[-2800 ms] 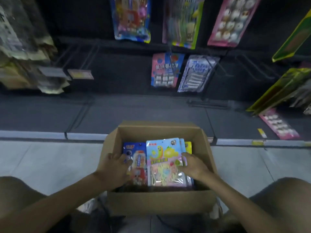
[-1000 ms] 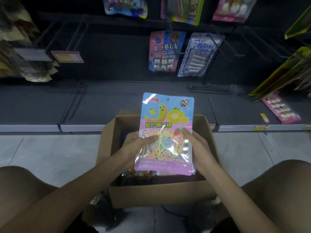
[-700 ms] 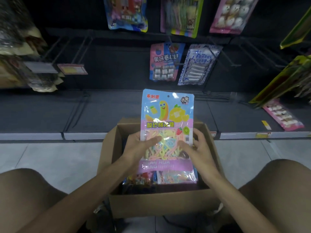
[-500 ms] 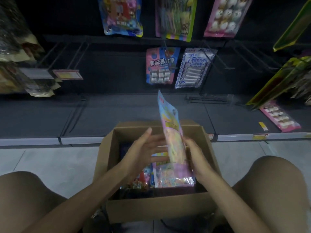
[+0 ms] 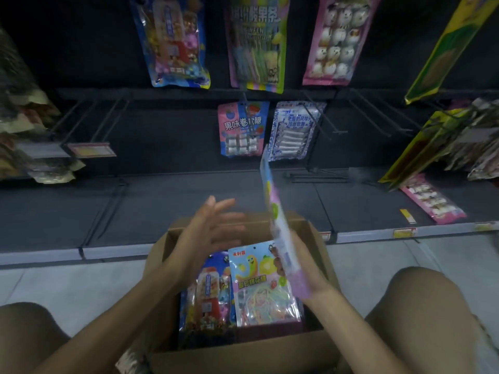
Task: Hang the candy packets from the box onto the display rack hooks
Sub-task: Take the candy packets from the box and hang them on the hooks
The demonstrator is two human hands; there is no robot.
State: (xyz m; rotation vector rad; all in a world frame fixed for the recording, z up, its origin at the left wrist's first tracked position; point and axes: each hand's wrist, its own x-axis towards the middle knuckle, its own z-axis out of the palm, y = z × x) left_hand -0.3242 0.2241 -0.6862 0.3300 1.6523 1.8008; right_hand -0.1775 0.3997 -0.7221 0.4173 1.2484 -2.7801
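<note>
My right hand (image 5: 302, 261) grips a pastel candy packet (image 5: 278, 220) by its lower part; the packet stands edge-on above the cardboard box (image 5: 243, 354). My left hand (image 5: 213, 230) hovers over the box with fingers spread and holds nothing. Inside the box lie a matching pastel packet (image 5: 263, 284) and a blue packet (image 5: 208, 292). Bare black rack hooks (image 5: 326, 122) stick out to the right of two hung packets, a pink-blue one (image 5: 241, 129) and a white-blue one (image 5: 293, 130).
Three packets hang on the upper row (image 5: 255, 44). More bare hooks (image 5: 91, 117) are at the left, beside price tags (image 5: 91, 149). Yellow-green packets (image 5: 421, 147) hang at the right. A dark base shelf (image 5: 151, 209) runs behind the box. My knees flank the box.
The packet was lifted out of the box with both hands, then turned edge-on. My left hand let go and opened; my right hand alone holds it now, raised higher.
</note>
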